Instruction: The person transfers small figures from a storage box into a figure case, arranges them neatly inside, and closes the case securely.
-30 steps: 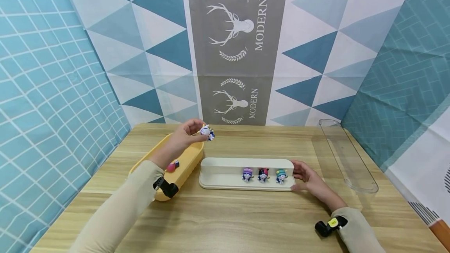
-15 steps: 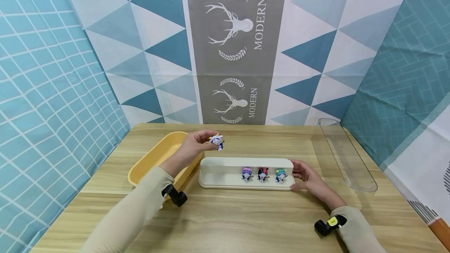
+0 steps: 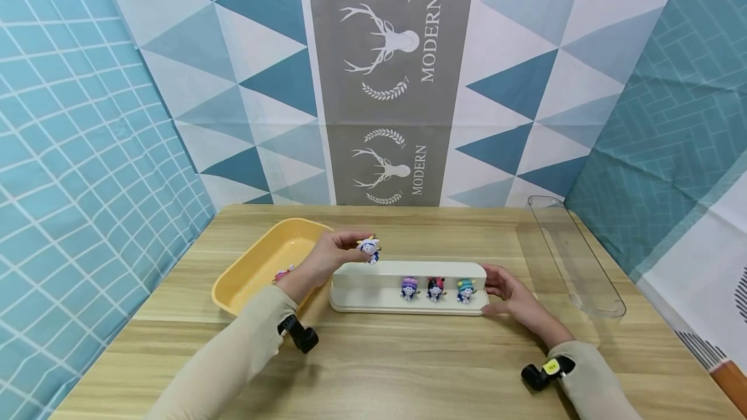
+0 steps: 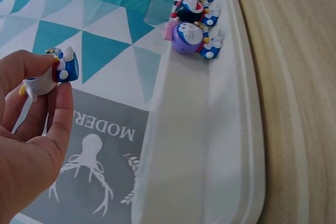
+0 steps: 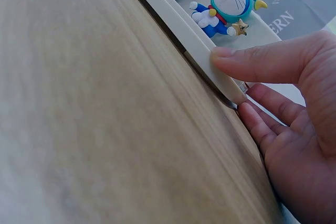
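Note:
My left hand point(image 3: 329, 256) pinches a small cartoon figurine point(image 3: 369, 249) with a white hood, yellow horns and a blue body. It holds the figurine just above the back wall of a long cream display stand point(image 3: 364, 301), toward the stand's left part. In the left wrist view the figurine point(image 4: 65, 66) lies on its side between thumb and fingers. Three figurines sit on the stand's right half: one purple-hatted point(image 3: 409, 288), one black and red point(image 3: 435, 289), one teal-hooded point(image 3: 465, 290). My right hand point(image 3: 513, 301) grips the stand's right end, thumb point(image 5: 252, 65) over the front rim.
A yellow tray point(image 3: 233, 280) stands on the left, partly behind my left forearm, with a pink figurine point(image 3: 284, 273) showing inside. A clear plastic cover point(image 3: 574, 255) lies at the right of the wooden table point(image 3: 408, 368). Patterned cloth hangs behind.
My left hand has carried the white-hooded figurine right and lower, from beside the yellow tray to the stand. The figurine has turned more upright. My right hand stays on the stand's end.

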`<state>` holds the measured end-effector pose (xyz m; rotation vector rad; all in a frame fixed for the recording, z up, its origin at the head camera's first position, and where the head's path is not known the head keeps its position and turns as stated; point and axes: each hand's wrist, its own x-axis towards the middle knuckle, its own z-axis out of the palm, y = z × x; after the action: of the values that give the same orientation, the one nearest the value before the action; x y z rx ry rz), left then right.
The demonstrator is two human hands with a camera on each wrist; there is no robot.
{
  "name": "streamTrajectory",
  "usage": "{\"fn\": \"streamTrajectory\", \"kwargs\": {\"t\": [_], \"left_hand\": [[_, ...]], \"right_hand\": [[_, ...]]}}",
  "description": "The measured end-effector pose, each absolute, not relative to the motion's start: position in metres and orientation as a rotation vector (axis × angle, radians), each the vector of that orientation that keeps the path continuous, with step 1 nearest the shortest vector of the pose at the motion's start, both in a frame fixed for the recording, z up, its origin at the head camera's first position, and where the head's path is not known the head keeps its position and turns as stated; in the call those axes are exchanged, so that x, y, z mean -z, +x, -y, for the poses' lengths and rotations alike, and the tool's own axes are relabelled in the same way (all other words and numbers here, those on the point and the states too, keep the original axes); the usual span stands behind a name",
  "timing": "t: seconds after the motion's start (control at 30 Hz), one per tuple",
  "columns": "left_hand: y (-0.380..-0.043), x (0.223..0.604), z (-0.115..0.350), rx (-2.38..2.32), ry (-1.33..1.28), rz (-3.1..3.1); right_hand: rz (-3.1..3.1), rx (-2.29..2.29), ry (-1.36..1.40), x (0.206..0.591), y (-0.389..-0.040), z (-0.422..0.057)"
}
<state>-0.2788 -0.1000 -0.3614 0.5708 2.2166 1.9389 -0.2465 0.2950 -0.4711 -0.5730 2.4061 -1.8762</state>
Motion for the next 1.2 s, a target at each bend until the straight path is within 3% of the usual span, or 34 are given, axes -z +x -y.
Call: {"fn": "streamTrajectory", "kwargs": {"t": [1.2], "left_hand": [[-0.270, 0.408, 0.078, -1.614, 0.719, -2.356]], "right_hand": [[-2.418, 1.866, -0.569, 0.471, -0.247, -0.295]]}}
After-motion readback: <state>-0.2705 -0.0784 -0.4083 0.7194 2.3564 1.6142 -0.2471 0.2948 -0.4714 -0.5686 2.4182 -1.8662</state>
